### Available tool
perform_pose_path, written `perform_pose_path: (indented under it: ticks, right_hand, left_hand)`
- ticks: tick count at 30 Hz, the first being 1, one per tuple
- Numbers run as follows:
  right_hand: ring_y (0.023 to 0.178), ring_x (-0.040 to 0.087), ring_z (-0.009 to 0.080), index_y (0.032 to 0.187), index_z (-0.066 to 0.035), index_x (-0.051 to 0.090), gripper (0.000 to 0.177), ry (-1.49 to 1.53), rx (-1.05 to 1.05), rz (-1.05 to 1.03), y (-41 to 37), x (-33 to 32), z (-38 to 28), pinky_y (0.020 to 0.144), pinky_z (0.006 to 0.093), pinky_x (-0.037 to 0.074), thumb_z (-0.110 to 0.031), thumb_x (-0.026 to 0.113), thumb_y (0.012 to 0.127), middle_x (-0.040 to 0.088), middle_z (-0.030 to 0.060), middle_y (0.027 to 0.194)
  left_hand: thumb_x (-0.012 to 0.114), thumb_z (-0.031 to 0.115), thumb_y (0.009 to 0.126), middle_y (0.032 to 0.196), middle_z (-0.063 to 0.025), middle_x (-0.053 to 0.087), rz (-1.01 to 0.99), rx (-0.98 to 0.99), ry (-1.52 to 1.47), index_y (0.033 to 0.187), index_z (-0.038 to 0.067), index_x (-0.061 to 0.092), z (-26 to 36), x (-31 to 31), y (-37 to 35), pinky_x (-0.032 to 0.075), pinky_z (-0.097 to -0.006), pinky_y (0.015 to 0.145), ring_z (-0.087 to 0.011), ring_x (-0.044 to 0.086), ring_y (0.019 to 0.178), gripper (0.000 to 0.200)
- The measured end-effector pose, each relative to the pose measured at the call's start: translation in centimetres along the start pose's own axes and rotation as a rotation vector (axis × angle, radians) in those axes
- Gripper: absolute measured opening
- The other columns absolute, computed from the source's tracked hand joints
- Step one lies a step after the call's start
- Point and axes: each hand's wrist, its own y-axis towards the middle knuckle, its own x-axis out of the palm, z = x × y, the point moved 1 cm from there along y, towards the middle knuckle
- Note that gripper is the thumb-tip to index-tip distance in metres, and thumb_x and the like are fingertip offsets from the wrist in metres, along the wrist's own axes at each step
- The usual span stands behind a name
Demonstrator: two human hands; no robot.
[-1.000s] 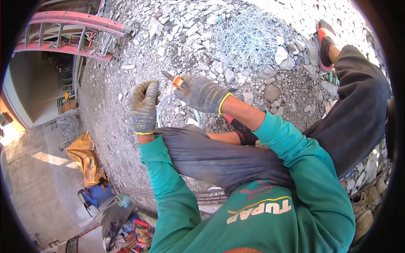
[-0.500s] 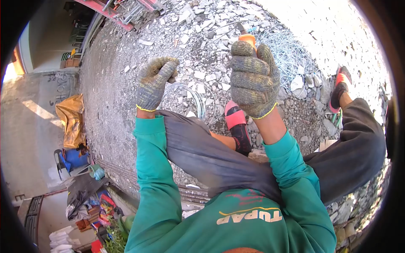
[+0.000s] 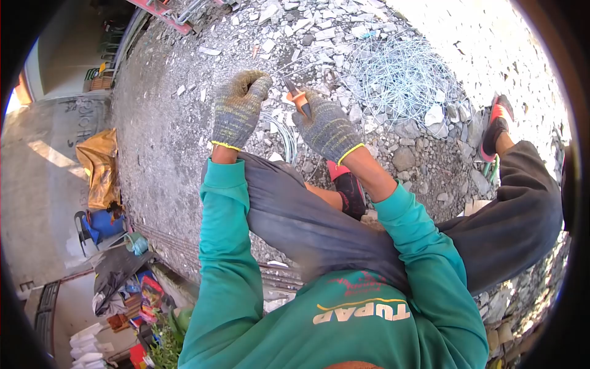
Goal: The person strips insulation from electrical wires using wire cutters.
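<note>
My right hand [image 3: 330, 126], in a grey-and-yellow knit glove, is wrapped round pliers [image 3: 297, 96] with orange and black grips. Their dark jaws point up and left, towards my other hand. Close by on the left, my left hand [image 3: 236, 111] wears a matching glove and has its fingers curled in with the thumb against them. What they hold, if anything, is hidden. A thin wire shows on the stones near its fingertips. Between and below the hands lies a loose coil of wire [image 3: 287, 140], partly covered by my right hand.
A tangled heap of pale wire [image 3: 405, 80] lies on the broken stones ahead to the right. A red metal frame [image 3: 163, 13] stands at the top left. At the left are a brown tarp [image 3: 100, 169] and a blue container [image 3: 106, 223]. Long rods [image 3: 175, 246] lie along the ground.
My right hand has swung down and left, bringing the pliers from upright to beside my left hand. My left hand has moved slightly right and up.
</note>
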Motion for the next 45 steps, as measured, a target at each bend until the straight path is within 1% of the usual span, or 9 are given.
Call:
perform_pose_path:
  ticks: [15,19,21,22,33,35,36,39,45]
  right_hand:
    - [0.074,0.065,0.0374,0.122,-0.010,0.061,0.033,0.063,-0.106,0.033,-0.2,0.2,0.1,0.066,0.0457,0.049,-0.024,0.063,0.092,0.066,0.0205,0.081]
    - [0.084,0.064,0.0436,0.107,-0.002,0.059,0.030,0.091,-0.004,-0.021,0.1,0.1,0.2,0.072,0.0501,0.051,-0.024,0.064,0.088,0.065,0.0246,0.087]
    - [0.070,0.065,0.0321,0.123,-0.010,0.060,0.035,0.062,-0.016,-0.016,0.2,0.2,0.6,0.064,0.0431,0.049,-0.027,0.062,0.093,0.066,0.0172,0.078]
    - [0.085,0.063,0.0442,0.107,-0.001,0.059,0.030,0.077,-0.014,-0.011,0.1,-0.1,0.3,0.072,0.0505,0.050,-0.025,0.064,0.089,0.065,0.0255,0.088]
    - [0.080,0.064,0.0422,0.105,-0.005,0.066,0.034,0.197,0.078,-0.067,0.9,-0.9,1.5,0.071,0.0481,0.051,-0.036,0.060,0.093,0.066,0.0226,0.083]
    - [0.071,0.067,0.0326,0.100,-0.004,0.065,0.032,0.087,0.037,0.050,1.8,-0.6,3.8,0.064,0.0416,0.052,-0.035,0.063,0.094,0.067,0.0168,0.077]
    - [0.062,0.063,0.0179,0.091,-0.003,0.064,0.030,0.778,0.357,0.013,1.8,-1.3,3.6,0.056,0.0326,0.050,-0.033,0.067,0.093,0.064,0.0074,0.070]
    - [0.059,0.058,0.0087,0.088,-0.004,0.062,0.028,0.743,0.329,0.085,2.9,-4.8,5.4,0.051,0.0256,0.048,-0.031,0.069,0.093,0.060,0.0007,0.069]
    - [0.055,0.056,0.0094,0.085,-0.006,0.062,0.028,0.605,0.310,0.136,2.6,-7.0,5.1,0.048,0.0249,0.048,-0.032,0.069,0.092,0.059,0.0011,0.067]
  left_hand:
    - [0.064,0.019,0.096,0.092,-0.0049,0.068,-0.032,0.061,-0.045,0.113,0.000,0.067,0.4,1.0,-1.2,0.049,-0.0235,0.067,-0.0073,0.059,0.075,0.025]
    - [0.064,0.017,0.096,0.094,-0.0052,0.069,-0.078,0.035,-0.076,0.115,-0.001,0.067,0.2,1.1,-1.0,0.050,-0.0246,0.070,-0.0082,0.059,0.078,0.025]
    - [0.065,0.017,0.096,0.095,-0.0049,0.068,-0.102,0.060,-0.033,0.115,-0.001,0.067,0.4,1.3,-0.9,0.050,-0.0250,0.071,-0.0089,0.059,0.079,0.027]
    - [0.065,0.017,0.096,0.095,-0.0049,0.068,-0.105,0.058,-0.034,0.115,-0.001,0.067,0.5,1.3,-0.9,0.050,-0.0250,0.071,-0.0089,0.059,0.079,0.027]
    - [0.066,0.020,0.095,0.085,-0.0022,0.067,-0.096,0.058,-0.008,0.113,0.001,0.068,-0.1,1.8,-0.8,0.049,-0.0230,0.063,-0.0074,0.058,0.072,0.027]
    - [0.066,0.020,0.095,0.084,-0.0018,0.066,-0.093,-0.009,-0.013,0.112,0.001,0.069,0.2,0.8,-0.9,0.048,-0.0225,0.062,-0.0068,0.058,0.071,0.026]
    - [0.066,0.020,0.095,0.083,-0.0015,0.066,-0.084,-0.082,-0.020,0.111,0.002,0.069,0.1,0.1,-1.2,0.048,-0.0220,0.061,-0.0063,0.057,0.071,0.025]
    - [0.066,0.020,0.095,0.083,-0.0015,0.066,-0.039,-0.126,-0.128,0.111,0.002,0.069,-0.1,-1.6,-1.7,0.048,-0.0222,0.061,-0.0066,0.057,0.070,0.025]
    - [0.067,0.020,0.094,0.083,-0.0014,0.065,-0.062,-0.109,-0.071,0.110,0.002,0.069,0.3,-0.7,-1.6,0.046,-0.0208,0.059,-0.0062,0.055,0.066,0.024]
